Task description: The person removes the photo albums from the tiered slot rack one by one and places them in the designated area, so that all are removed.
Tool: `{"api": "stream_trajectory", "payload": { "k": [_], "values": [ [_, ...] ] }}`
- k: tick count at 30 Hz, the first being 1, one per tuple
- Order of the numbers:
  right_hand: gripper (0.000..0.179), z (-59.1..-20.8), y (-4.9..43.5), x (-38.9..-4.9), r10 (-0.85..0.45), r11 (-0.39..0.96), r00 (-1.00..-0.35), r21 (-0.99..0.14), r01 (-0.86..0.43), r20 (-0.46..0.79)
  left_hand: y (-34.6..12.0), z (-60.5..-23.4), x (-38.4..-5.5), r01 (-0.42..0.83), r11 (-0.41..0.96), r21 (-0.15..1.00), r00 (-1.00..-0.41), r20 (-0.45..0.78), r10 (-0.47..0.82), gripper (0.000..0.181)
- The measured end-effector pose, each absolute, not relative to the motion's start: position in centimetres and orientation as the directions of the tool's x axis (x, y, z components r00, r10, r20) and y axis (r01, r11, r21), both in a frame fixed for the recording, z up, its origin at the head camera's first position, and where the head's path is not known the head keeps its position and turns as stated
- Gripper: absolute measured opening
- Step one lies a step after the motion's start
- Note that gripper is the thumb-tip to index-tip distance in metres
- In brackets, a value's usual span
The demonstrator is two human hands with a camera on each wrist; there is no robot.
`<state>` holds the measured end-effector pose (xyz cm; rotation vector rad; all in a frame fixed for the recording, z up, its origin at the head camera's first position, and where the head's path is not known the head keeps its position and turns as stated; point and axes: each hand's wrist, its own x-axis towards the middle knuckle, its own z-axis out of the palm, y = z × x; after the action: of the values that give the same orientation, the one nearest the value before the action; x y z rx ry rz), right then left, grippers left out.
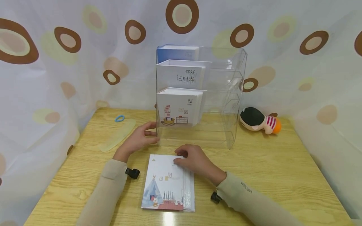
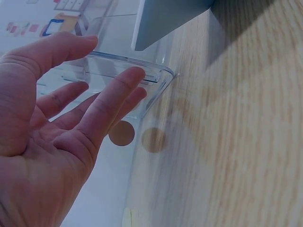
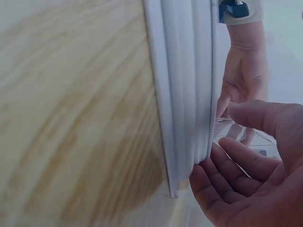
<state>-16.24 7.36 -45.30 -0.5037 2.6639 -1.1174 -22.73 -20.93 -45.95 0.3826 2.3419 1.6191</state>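
Note:
A stack of white-covered books (image 1: 162, 185), the top one printed with a blue tent, lies on the table. My right hand (image 1: 195, 160) is at its far right corner; in the right wrist view the fingertips (image 3: 201, 182) meet the edge of the stack (image 3: 187, 71) and the thumb stands off the cover. Behind is a clear tiered rack (image 1: 198, 142) with books upright in its left side. My left hand (image 1: 139, 136) is beside the rack's lower left edge, its fingers (image 2: 109, 101) extended and loosely spread around the corner. Whether they press on it I cannot tell.
Right of the rack lies a plush toy (image 1: 255, 121) with a striped body. On the left are a blue ring (image 1: 120, 116) and a pale yellow flat curved piece (image 1: 118, 136). A patterned curtain (image 1: 305, 91) surrounds the wooden table (image 1: 271, 169).

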Motion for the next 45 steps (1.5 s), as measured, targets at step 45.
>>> {"api": "stream_trajectory", "payload": {
  "k": [45],
  "values": [
    [0.041, -34.4, 13.3, -21.7, -0.071, 0.489, -0.987, -0.857, -0.161, 0.145, -20.9, -45.6, -22.4, 0.067, 0.340, 0.938, -0.926, -0.068, 0.370, 0.074]
  ]
}}
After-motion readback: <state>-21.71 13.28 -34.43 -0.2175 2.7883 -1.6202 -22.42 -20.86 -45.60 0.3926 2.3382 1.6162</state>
